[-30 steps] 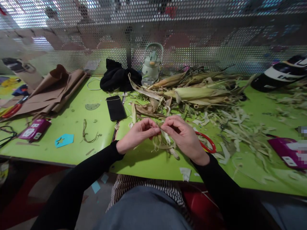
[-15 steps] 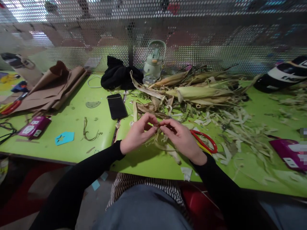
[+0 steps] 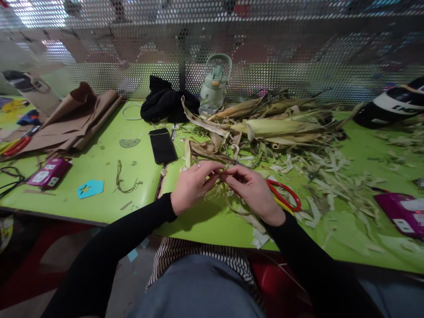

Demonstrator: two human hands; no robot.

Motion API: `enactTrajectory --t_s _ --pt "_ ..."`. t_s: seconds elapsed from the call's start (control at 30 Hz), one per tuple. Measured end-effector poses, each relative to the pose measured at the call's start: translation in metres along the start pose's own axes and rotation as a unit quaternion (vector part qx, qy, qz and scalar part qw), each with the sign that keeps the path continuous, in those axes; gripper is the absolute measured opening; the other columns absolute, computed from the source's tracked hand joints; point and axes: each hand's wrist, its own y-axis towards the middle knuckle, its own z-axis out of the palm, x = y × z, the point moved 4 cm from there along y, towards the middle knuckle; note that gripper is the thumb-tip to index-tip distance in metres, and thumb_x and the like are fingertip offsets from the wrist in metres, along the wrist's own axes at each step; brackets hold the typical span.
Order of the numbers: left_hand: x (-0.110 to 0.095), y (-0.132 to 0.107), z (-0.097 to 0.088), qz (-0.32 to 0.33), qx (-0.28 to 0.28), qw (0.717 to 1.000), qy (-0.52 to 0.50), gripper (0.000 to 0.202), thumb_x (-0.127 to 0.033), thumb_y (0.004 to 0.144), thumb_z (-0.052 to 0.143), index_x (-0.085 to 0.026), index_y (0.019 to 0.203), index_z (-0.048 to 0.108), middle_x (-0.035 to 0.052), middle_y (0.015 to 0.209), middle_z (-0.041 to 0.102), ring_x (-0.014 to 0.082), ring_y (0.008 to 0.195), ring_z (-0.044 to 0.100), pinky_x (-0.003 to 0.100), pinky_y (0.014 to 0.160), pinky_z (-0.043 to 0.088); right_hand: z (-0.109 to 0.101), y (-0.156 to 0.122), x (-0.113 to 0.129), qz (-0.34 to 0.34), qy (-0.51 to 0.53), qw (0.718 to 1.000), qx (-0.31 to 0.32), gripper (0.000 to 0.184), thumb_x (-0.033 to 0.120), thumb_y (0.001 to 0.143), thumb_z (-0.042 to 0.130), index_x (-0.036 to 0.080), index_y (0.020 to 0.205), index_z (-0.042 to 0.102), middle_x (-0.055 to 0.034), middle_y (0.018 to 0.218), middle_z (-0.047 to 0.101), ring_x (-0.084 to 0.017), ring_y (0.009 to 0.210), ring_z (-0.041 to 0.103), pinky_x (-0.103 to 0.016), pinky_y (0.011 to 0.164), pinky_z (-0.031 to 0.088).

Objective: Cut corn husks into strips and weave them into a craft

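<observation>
My left hand (image 3: 194, 185) and my right hand (image 3: 253, 190) meet over the near part of the green table (image 3: 99, 176), fingertips pinched together on thin strips of dry corn husk (image 3: 228, 194) that trail down below them. Red-handled scissors (image 3: 285, 196) lie just right of my right hand. A pile of corn cobs in their husks (image 3: 271, 123) lies behind my hands, with cut husk scraps (image 3: 331, 172) spread to the right.
A black phone (image 3: 162, 145), a black cloth (image 3: 167, 106) and a pale green bottle (image 3: 213, 84) stand behind my hands before a perforated metal screen. Brown paper (image 3: 69, 123), a purple packet (image 3: 49, 172) and a blue star cutout (image 3: 90, 188) lie left; another purple packet (image 3: 400, 212) lies right.
Both hands stay pinched on the husk strips; the fingers have shifted slightly, and the view has shifted a little.
</observation>
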Motion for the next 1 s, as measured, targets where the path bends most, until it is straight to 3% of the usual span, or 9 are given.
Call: enactTrajectory --t_s 0.17,0.27,0.33,0.47,0.53,0.63,0.77,0.87,1.0 --pt "-0.001 0.004 -0.001 -0.048 0.012 0.994 -0.1 0.011 -0.022 0.089 0.065 -0.018 0.099 0.068 0.0055 0.094 0.071 0.0151 0.082 0.063 0.028 0.075 0.046 0.0 -0.001 0.003 -0.014 -0.023 1.0 -0.001 0.014 0.036 0.087 0.07 0.023 0.087 0.064 0.0047 0.065 0.055 -0.011 0.052 0.047 -0.025 0.049 0.038" --pt "0.006 0.007 0.0 -0.122 0.021 0.97 -0.21 0.017 -0.032 0.086 0.069 -0.016 0.089 0.064 0.0014 0.081 0.065 0.0117 0.072 0.056 0.026 0.068 0.044 -0.002 -0.002 0.012 -0.068 -0.07 0.995 -0.02 0.01 0.032 0.089 0.068 0.023 0.085 0.065 -0.0028 0.09 0.065 -0.017 0.077 0.061 -0.031 0.067 0.049" --pt "0.013 0.009 0.001 -0.171 0.024 0.945 -0.279 0.026 -0.039 0.082 0.073 -0.016 0.085 0.06 -0.0011 0.077 0.06 0.0095 0.067 0.052 0.024 0.063 0.042 -0.005 -0.004 0.019 -0.104 -0.096 0.99 -0.029 0.01 0.03 0.09 0.067 0.024 0.082 0.066 -0.0061 0.104 0.065 -0.02 0.091 0.061 -0.033 0.075 0.051" --pt "0.026 0.012 0.001 -0.232 0.003 0.912 -0.339 0.035 -0.042 0.077 0.079 -0.016 0.081 0.056 -0.0037 0.074 0.057 0.0067 0.062 0.049 0.022 0.059 0.04 -0.007 -0.007 0.019 -0.062 -0.027 0.998 -0.009 0.013 0.034 0.092 0.065 0.024 0.083 0.066 -0.0071 0.118 0.062 -0.013 0.072 0.056 -0.026 0.052 0.044" --pt "0.028 0.013 0.002 -0.245 0.004 0.902 -0.355 0.034 -0.039 0.077 0.08 -0.016 0.08 0.055 -0.0049 0.071 0.056 0.0058 0.06 0.048 0.021 0.058 0.039 -0.004 -0.007 0.013 -0.016 0.058 0.998 0.019 0.015 0.036 0.091 0.066 0.023 0.085 0.064 -0.0052 0.115 0.064 -0.008 0.058 0.049 -0.023 0.042 0.035" --pt "0.024 0.01 0.008 -0.265 0.039 0.872 -0.409 0.031 -0.036 0.08 0.078 -0.016 0.081 0.055 -0.0044 0.073 0.057 0.0055 0.062 0.051 0.021 0.059 0.04 0.004 -0.005 0.005 0.038 0.207 0.976 0.056 0.02 0.041 0.089 0.068 0.023 0.083 0.06 0.0 0.092 0.065 -0.005 0.046 0.037 -0.021 0.037 0.026" --pt "0.015 0.008 0.011 -0.267 0.064 0.824 -0.495 0.027 -0.034 0.083 0.075 -0.015 0.082 0.054 0.0 0.086 0.064 0.0072 0.073 0.059 0.019 0.061 0.044 0.009 -0.005 0.004 0.059 0.266 0.96 0.061 0.025 0.043 0.088 0.069 0.022 0.079 0.059 0.0034 0.076 0.058 -0.006 0.048 0.04 -0.02 0.039 0.028" --pt "0.015 0.009 0.006 -0.249 0.031 0.829 -0.499 0.023 -0.029 0.086 0.071 -0.016 0.082 0.053 -0.0003 0.085 0.065 0.0061 0.072 0.058 0.019 0.064 0.045 0.011 -0.006 0.009 0.057 0.235 0.968 0.067 0.022 0.04 0.088 0.071 0.021 0.08 0.062 0.0026 0.077 0.059 -0.007 0.057 0.05 -0.02 0.048 0.039" --pt "0.014 0.012 0.002 -0.185 0.034 0.867 -0.461 0.014 -0.028 0.092 0.063 -0.016 0.087 0.056 0.001 0.089 0.066 0.008 0.08 0.061 0.023 0.077 0.05 0.009 -0.003 0.011 0.051 0.283 0.956 0.063 0.023 0.038 0.085 0.076 0.021 0.077 0.062 0.0038 0.075 0.059 -0.006 0.058 0.05 -0.018 0.05 0.043"
